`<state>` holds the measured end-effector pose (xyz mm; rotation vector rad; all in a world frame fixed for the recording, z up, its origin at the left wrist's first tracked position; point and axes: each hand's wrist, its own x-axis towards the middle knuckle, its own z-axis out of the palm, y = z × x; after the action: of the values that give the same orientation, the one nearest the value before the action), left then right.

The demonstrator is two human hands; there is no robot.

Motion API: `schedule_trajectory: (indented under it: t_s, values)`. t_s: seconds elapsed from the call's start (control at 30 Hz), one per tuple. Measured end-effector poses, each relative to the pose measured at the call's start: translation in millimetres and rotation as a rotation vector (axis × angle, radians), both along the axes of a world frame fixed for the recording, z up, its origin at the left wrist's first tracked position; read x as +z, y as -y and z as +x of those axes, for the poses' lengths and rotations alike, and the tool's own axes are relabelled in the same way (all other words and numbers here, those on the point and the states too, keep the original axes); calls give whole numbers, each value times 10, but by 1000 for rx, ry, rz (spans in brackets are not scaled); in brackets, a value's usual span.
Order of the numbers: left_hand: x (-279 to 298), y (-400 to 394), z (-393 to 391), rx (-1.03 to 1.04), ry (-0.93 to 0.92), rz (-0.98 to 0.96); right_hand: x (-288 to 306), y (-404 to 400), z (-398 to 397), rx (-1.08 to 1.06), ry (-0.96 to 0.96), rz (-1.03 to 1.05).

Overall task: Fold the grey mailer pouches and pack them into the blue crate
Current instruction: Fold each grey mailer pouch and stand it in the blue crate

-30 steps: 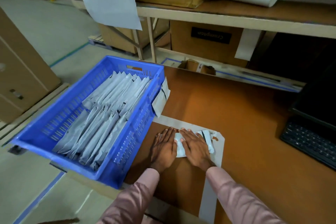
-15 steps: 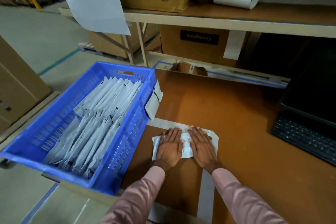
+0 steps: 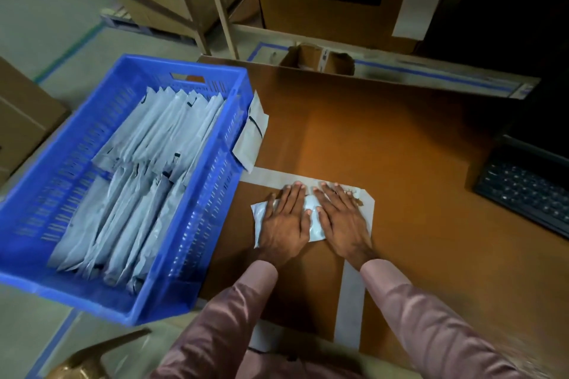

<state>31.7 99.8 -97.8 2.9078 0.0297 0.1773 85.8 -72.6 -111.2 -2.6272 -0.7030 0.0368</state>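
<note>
Nearest, two pink sleeves reach forward over the brown bench. Both hands lie flat, fingers straight, side by side on one grey pouch that sits on the bench where pale tape strips meet at a corner. The left hand covers the pouch's left half, its grip released, palm pressing down; the right hand covers the right half the same way, holding nothing. Only the pouch's middle and left edge show between and beside them.

Just left stands the blue crate, holding two rows of folded pouches on edge. One more pouch leans outside against its right wall. At the far right is a dark keyboard. Beyond, a small open carton sits at the bench's back edge, with a large box under the shelf behind.
</note>
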Motion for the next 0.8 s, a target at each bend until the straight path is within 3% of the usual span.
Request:
schedule_trajectory:
  t_s: [0.27, 0.43, 0.53, 0.8]
  values:
    - [25, -28, -25, -20, -83, -53, 102, -14, -46, -17, -26, -37]
    - [130, -212, -83, -16, -30, -185, 229, -92, -99, -28, 47, -132]
    - [143, -395, -240, 73, -14, -126, 226, -182, -183, 58, 44, -92]
    - [-31, -544, -367, 37, -9, -47, 170, -330, -275, 84, 100, -179]
